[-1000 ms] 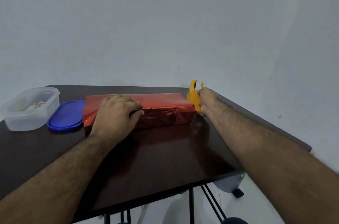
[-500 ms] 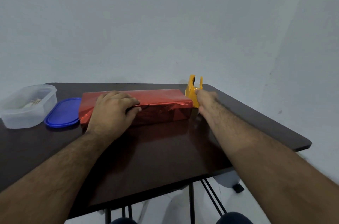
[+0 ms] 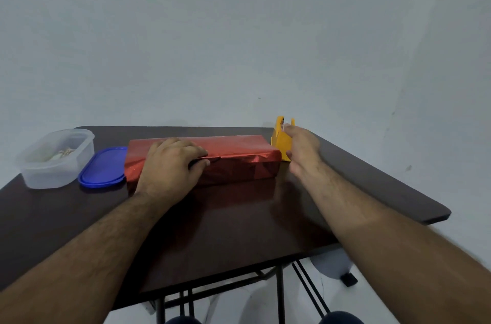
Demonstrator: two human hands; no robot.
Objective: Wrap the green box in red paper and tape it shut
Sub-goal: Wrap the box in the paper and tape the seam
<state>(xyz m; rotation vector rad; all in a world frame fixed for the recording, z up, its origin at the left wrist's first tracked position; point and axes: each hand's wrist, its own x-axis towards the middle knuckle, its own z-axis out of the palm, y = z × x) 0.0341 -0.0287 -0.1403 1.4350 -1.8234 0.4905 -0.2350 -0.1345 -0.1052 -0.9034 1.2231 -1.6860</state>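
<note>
Pinning the paper seam with my left hand (image 3: 172, 164) flat on the box (image 3: 239, 159), mid-table; right hand (image 3: 300, 145), just right of box, fingertips at dispenser (image 3: 281, 143), grip unclear. Risk: easing pressure springs the flap.

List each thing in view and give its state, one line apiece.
Box: flat on the table, covered in red paper.
Left hand: holds the paper edge down on the box.
Right hand: at the dispenser's top, fingers hidden.
Tape dispenser: upright beside the box's right end.
Tub: open, lid off.
Blue lid: flat on the table between tub and box.
</note>
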